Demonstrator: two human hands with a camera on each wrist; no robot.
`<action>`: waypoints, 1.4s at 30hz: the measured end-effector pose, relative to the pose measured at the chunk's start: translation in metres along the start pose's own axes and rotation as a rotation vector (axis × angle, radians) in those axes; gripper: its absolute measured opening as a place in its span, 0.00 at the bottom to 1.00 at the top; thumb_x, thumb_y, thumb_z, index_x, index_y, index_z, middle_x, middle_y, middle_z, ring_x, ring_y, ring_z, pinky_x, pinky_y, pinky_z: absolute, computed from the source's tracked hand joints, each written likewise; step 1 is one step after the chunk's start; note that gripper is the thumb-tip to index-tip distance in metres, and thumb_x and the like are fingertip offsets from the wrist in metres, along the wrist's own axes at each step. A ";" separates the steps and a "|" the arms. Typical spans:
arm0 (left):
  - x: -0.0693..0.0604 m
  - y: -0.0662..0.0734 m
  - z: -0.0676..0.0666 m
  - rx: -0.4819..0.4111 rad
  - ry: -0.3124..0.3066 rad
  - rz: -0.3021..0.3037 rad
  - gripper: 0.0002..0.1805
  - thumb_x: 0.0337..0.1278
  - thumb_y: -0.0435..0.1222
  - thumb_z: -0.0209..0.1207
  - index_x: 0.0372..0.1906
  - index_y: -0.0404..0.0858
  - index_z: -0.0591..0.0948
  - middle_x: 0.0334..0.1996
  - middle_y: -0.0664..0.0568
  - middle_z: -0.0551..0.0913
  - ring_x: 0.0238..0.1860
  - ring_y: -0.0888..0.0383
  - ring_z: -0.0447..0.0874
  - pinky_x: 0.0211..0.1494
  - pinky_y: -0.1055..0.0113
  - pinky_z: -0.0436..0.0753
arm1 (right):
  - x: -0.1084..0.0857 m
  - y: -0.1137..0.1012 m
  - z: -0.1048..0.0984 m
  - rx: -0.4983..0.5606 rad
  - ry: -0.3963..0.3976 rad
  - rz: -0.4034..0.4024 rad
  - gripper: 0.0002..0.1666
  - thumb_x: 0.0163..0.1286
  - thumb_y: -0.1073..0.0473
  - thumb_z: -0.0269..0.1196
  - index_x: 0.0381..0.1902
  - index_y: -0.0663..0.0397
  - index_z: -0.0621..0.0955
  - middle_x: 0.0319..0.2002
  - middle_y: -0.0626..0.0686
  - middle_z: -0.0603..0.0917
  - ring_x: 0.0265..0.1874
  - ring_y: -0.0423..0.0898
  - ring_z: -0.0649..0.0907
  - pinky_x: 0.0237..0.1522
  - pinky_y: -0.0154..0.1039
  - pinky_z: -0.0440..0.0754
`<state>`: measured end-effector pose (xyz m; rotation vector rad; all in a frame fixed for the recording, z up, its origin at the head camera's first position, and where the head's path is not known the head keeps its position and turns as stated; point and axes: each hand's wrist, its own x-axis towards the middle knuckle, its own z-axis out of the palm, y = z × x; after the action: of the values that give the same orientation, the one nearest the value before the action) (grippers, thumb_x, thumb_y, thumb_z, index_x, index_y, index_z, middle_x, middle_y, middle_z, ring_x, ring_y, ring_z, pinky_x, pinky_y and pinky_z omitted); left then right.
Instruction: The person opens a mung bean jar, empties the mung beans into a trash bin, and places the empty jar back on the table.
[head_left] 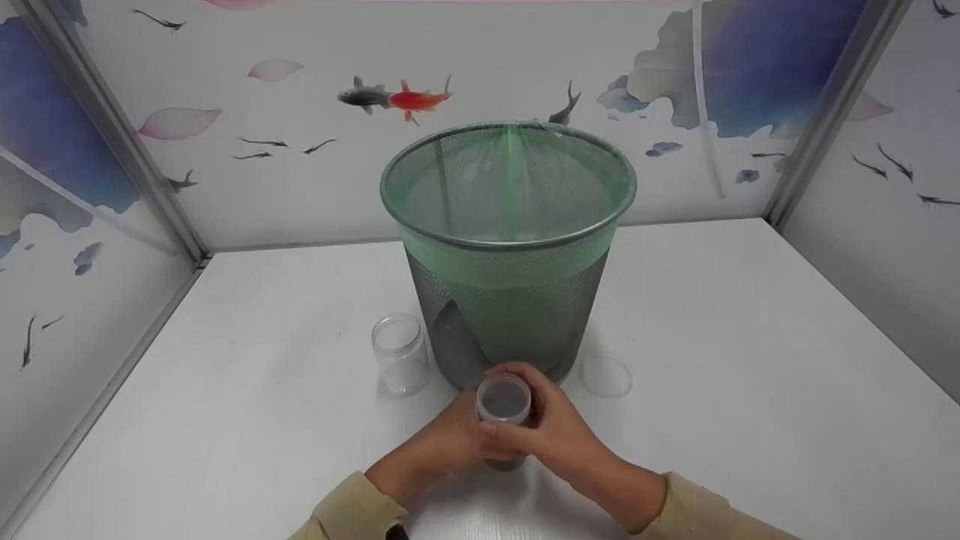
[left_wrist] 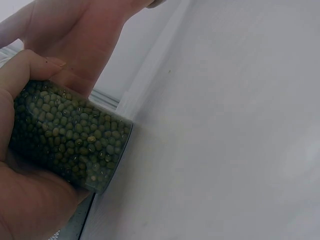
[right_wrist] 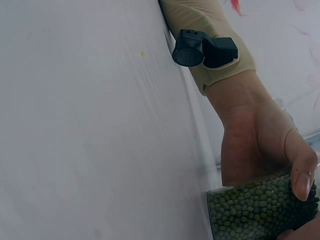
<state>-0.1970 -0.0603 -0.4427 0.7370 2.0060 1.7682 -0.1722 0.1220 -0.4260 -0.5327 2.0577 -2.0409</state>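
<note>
Both hands hold a clear jar of green mung beans just in front of the mesh bin. The left hand grips the jar's body, its thumb lying along the side in the right wrist view. Around the jar's upper end curl the fingers and thumb of the right hand. Looking from above, the jar's round top appears pale and translucent; I cannot tell whether a lid covers it. Bean-filled in its lower part, the jar stands on or just above the white table.
A grey mesh bin with a green liner bag stands behind the hands. To its left is a clear jar without visible contents. A clear round lid lies at its right. Printed wall panels enclose the table.
</note>
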 end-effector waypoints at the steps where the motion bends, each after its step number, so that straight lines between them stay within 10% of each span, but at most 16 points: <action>1: 0.000 0.000 0.000 -0.001 -0.002 0.000 0.33 0.53 0.33 0.76 0.65 0.38 0.77 0.56 0.52 0.82 0.55 0.56 0.80 0.60 0.64 0.78 | 0.000 0.000 0.000 -0.003 -0.002 0.003 0.38 0.64 0.55 0.78 0.68 0.57 0.76 0.63 0.55 0.79 0.63 0.51 0.78 0.66 0.48 0.74; 19: -0.002 0.001 0.000 0.018 0.006 -0.016 0.32 0.52 0.33 0.75 0.64 0.39 0.79 0.55 0.54 0.84 0.55 0.57 0.81 0.61 0.64 0.78 | -0.001 0.002 -0.002 -0.006 -0.032 -0.035 0.47 0.66 0.54 0.78 0.76 0.53 0.68 0.70 0.57 0.74 0.67 0.52 0.75 0.66 0.45 0.74; 42: -0.002 0.002 0.000 0.044 0.026 -0.026 0.38 0.52 0.33 0.77 0.68 0.37 0.76 0.58 0.52 0.82 0.57 0.56 0.79 0.63 0.63 0.77 | 0.000 0.002 0.000 0.026 0.015 -0.017 0.41 0.62 0.56 0.79 0.64 0.59 0.68 0.60 0.56 0.80 0.61 0.52 0.78 0.64 0.42 0.76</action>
<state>-0.1952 -0.0614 -0.4405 0.7013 2.0685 1.7324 -0.1724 0.1220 -0.4280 -0.5331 2.0388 -2.0847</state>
